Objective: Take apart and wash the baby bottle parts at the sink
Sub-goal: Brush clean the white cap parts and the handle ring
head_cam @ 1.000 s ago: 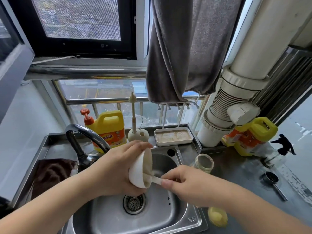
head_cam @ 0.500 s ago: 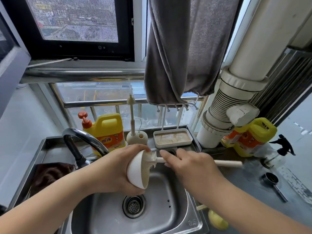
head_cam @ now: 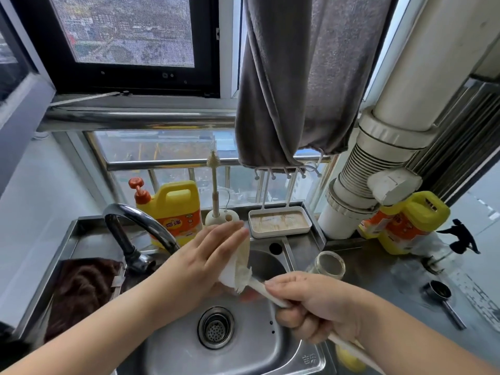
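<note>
Over the sink, the left hand held a white bottle cap in its palm, fingers stretched toward 1 o'clock. The right hand was fisted round a brush handle, bristles at the cap's rim. A glass bottle stood at 3 o'clock of the cap, on the counter.
</note>
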Demonstrator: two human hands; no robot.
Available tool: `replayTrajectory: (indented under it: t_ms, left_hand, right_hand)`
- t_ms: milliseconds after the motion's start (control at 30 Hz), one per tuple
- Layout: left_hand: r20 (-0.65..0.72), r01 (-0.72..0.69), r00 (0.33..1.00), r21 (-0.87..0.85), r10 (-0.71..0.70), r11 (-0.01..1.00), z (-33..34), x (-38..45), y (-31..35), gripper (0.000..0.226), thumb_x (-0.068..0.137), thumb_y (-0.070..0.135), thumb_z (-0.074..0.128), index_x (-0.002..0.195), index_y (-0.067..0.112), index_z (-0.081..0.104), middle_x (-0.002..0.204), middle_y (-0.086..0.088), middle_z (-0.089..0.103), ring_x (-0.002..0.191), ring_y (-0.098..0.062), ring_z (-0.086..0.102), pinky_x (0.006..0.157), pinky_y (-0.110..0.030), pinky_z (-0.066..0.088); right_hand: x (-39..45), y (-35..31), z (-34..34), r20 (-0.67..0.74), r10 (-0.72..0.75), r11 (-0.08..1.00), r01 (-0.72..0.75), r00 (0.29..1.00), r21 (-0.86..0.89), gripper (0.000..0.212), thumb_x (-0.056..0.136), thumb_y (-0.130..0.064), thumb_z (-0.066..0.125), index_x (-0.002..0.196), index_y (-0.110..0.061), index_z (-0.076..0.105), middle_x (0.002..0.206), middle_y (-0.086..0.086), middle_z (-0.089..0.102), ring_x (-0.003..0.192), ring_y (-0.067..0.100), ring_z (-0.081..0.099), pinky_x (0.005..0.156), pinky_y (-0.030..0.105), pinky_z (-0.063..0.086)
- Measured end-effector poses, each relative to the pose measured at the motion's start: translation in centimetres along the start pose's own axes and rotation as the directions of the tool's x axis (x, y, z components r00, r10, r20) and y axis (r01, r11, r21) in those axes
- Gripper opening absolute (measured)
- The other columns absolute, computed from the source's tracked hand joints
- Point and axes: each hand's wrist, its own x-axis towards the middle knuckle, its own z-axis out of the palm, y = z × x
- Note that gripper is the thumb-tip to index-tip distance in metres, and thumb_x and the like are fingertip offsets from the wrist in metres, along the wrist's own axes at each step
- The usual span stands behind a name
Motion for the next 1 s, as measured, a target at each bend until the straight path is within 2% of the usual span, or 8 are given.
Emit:
replayTrajectory:
  t_ms: [100,167,267,433,633,767,933,1000]
  left_hand:
    - [0.152,0.148,0.982,-0.266,-0.110,0.953,-0.3,-0.4,0.6,0.076,0.093,0.063,0.028,0.149,0.032,-0.013,0.157,0.010,-0.009,0.146,-0.009,0.001,0.115,-0.016,0.005]
    - [0.269,0.239,0.952,-0.358,-0.145,0.903,-0.7,-0.4,0.8,0.070,0.090,0.062,0.026,0.142,0.050,-0.019,0.152,0.026,-0.018,0.142,0.005,-0.009,0.112,-0.008,0.002]
    - [0.328,0.318,0.926,-0.401,-0.189,0.859,-1.6,0.4,0.3,0.079,0.082,0.062,0.048,0.139,0.062,-0.006,0.148,0.033,0.006,0.135,0.014,0.016,0.111,-0.012,0.022]
    - [0.599,0.617,0.759,-0.536,-0.255,0.576,-2.8,2.2,-0.8,0.102,0.046,0.060,0.084,0.131,0.060,0.027,0.128,0.020,0.051,0.117,-0.003,0.053,0.101,-0.032,0.046]
    - [0.704,0.708,0.695,-0.635,-0.147,0.311,-3.0,2.6,0.1,0.098,0.037,0.051,0.091,0.123,0.028,0.051,0.107,0.003,0.069,0.104,-0.017,0.064,0.083,-0.028,0.053]
    - [0.674,0.704,0.709,-0.655,-0.207,0.275,-3.0,2.2,0.7,0.075,0.048,0.040,0.082,0.117,0.031,0.057,0.103,0.004,0.068,0.100,-0.015,0.065,0.081,-0.029,0.054]
    - [0.689,0.695,0.694,-0.563,-0.210,0.447,-2.7,1.5,1.1,0.070,0.050,0.042,0.085,0.114,0.040,0.057,0.106,0.012,0.067,0.100,-0.008,0.064,0.091,-0.033,0.053]
    - [0.686,0.705,0.691,-0.574,-0.226,0.416,-2.4,1.0,1.2,0.072,0.048,0.043,0.087,0.114,0.039,0.058,0.107,0.010,0.067,0.100,-0.009,0.064,0.092,-0.033,0.053]
  right_hand:
    - [-0.1,0.3,-0.5,-0.038,0.007,1.000,-0.007,0.999,0.003,0.040,0.102,-0.035,0.033,0.084,-0.034,0.068,0.051,-0.007,0.021,0.038,0.002,0.016,0.034,0.013,0.010]
    - [-0.2,0.6,-0.9,-0.065,0.021,1.000,-0.022,0.998,-0.003,0.030,0.102,-0.034,0.033,0.094,-0.028,0.061,0.050,-0.008,0.024,0.038,0.002,0.017,0.034,0.013,0.010]
    - [-0.4,0.5,-1.1,-0.080,0.025,0.999,-0.029,0.997,-0.044,0.018,0.102,-0.035,0.036,0.102,-0.026,0.052,0.050,-0.007,0.025,0.038,0.003,0.017,0.033,0.013,0.012]
    - [-1.0,0.0,-0.5,-0.042,-0.011,0.977,0.002,0.999,-0.215,0.052,0.102,-0.035,0.036,0.058,-0.039,0.062,0.057,-0.001,0.024,0.041,0.007,0.019,0.039,0.018,0.011]
    - [-1.4,0.1,-0.3,-0.054,-0.078,0.933,0.053,0.996,-0.357,0.026,0.098,-0.038,0.045,0.093,-0.036,0.070,0.053,0.000,0.032,0.040,0.008,0.025,0.037,0.017,0.020]
    - [-1.6,-0.3,0.0,-0.141,-0.187,0.734,0.043,0.972,-0.677,0.023,0.096,-0.045,0.046,0.105,-0.037,0.066,0.060,-0.001,0.041,0.050,0.009,0.036,0.048,0.020,0.032]
    - [-1.2,-0.2,1.1,-0.124,-0.453,0.145,-0.064,0.883,-0.987,0.024,0.097,-0.047,0.036,0.110,-0.035,0.052,0.072,-0.003,0.052,0.073,0.020,0.049,0.064,0.031,0.037]
    - [-0.9,0.0,1.7,-0.149,-0.455,0.173,-0.077,0.878,-0.982,0.026,0.098,-0.047,0.035,0.116,-0.036,0.050,0.089,-0.001,0.061,0.086,0.024,0.055,0.065,0.030,0.035]
